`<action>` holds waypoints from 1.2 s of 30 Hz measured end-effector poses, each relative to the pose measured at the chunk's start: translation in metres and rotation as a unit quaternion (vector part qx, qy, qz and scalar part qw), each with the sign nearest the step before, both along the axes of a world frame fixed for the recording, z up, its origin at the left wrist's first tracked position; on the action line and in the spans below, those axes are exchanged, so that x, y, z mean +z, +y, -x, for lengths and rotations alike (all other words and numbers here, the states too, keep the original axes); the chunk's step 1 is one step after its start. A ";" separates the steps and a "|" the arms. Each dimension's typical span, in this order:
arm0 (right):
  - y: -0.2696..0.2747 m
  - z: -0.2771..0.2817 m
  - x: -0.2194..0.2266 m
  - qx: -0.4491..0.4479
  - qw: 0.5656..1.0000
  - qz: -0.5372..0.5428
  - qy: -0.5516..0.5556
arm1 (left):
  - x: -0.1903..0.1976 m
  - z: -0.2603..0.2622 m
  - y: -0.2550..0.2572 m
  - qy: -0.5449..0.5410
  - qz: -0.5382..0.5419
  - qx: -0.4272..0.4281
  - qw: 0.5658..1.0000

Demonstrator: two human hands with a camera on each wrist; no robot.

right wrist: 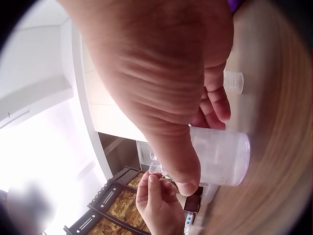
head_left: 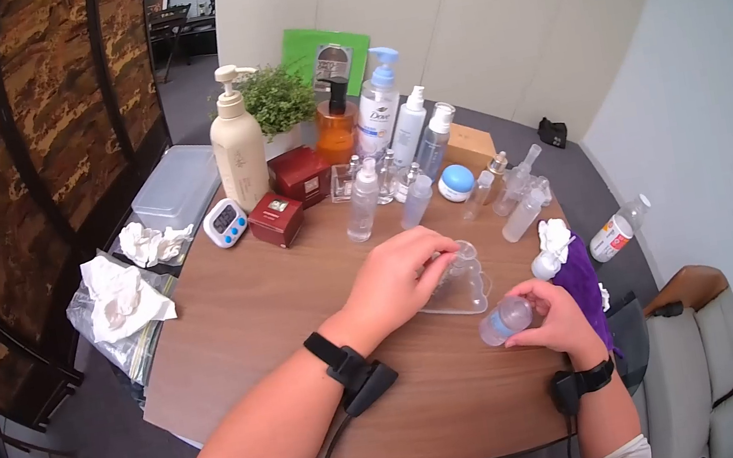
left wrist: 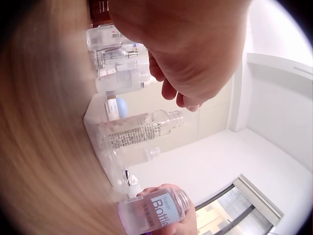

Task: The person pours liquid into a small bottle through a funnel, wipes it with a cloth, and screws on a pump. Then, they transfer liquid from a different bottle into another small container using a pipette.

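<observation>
In the head view my left hand (head_left: 398, 281) is over a clear plastic tray (head_left: 463, 305), the thumb and fingertips pinched together. The right wrist view shows a small clear plastic piece (right wrist: 155, 168) between those fingertips; its kind I cannot tell. A clear bottle with printed text (left wrist: 139, 132) stands by the tray in the left wrist view, its neck close to my left fingertips. My right hand (head_left: 555, 315) grips a frosted travel bottle (head_left: 505, 320) just right of the tray. Its blue label and uncapped threaded neck show in the left wrist view.
Pump bottles (head_left: 238, 144), red boxes (head_left: 277, 219), a timer (head_left: 225, 223) and a blue-lidded jar (head_left: 455, 182) line the table's back. Small bottles (head_left: 525, 213) stand at the right, near crumpled tissue (head_left: 555, 237) and a purple cloth (head_left: 579, 287). More tissue (head_left: 121, 299) lies left.
</observation>
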State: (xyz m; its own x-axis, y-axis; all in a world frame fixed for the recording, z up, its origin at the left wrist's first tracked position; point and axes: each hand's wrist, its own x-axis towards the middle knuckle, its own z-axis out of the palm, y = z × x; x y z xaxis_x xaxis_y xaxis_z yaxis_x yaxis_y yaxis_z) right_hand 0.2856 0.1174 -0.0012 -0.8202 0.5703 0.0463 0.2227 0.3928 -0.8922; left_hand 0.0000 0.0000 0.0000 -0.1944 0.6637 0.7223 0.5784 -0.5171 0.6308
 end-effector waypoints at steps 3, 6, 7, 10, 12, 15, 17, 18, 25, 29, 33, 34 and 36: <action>-0.004 0.000 0.001 -0.007 1.000 0.018 0.018 | 0.000 0.002 0.001 0.011 -0.003 0.002 1.000; -0.001 -0.001 0.002 0.002 0.999 0.027 0.041 | 0.002 0.001 0.001 0.010 -0.015 0.002 1.000; 0.000 -0.001 0.003 0.011 0.999 0.010 0.050 | 0.002 0.001 0.001 0.006 -0.015 0.002 1.000; 0.001 -0.001 0.004 0.019 0.997 0.005 0.075 | 0.002 0.002 0.002 0.015 -0.032 0.009 0.999; -0.001 -0.002 0.005 0.013 0.996 0.017 0.090 | 0.002 0.003 0.003 0.013 -0.028 0.008 0.999; 0.000 0.000 0.004 0.040 0.986 0.031 0.159 | 0.002 0.002 0.004 0.019 -0.024 0.014 0.999; -0.002 0.001 0.005 0.025 0.982 0.048 0.180 | 0.005 0.001 0.002 0.020 -0.017 0.019 0.999; -0.003 0.002 0.007 0.017 0.978 0.063 0.200 | 0.005 0.000 0.001 0.020 -0.017 0.016 1.000; -0.004 0.005 0.011 -0.031 0.971 0.069 0.226 | 0.006 0.000 0.001 0.026 -0.019 0.026 0.999; 0.000 0.008 0.019 -0.035 0.969 0.038 0.241 | 0.005 0.001 0.002 0.029 -0.031 0.022 0.999; 0.001 0.017 0.037 -0.040 0.966 0.051 0.252 | 0.004 0.002 0.001 0.035 -0.029 0.020 0.999; 0.003 0.020 0.042 -0.040 0.966 0.051 0.252 | 0.004 0.002 0.002 0.038 -0.033 0.020 0.999; 0.007 0.029 0.053 -0.049 0.967 0.041 0.247 | 0.004 0.002 0.003 0.041 -0.038 0.019 0.998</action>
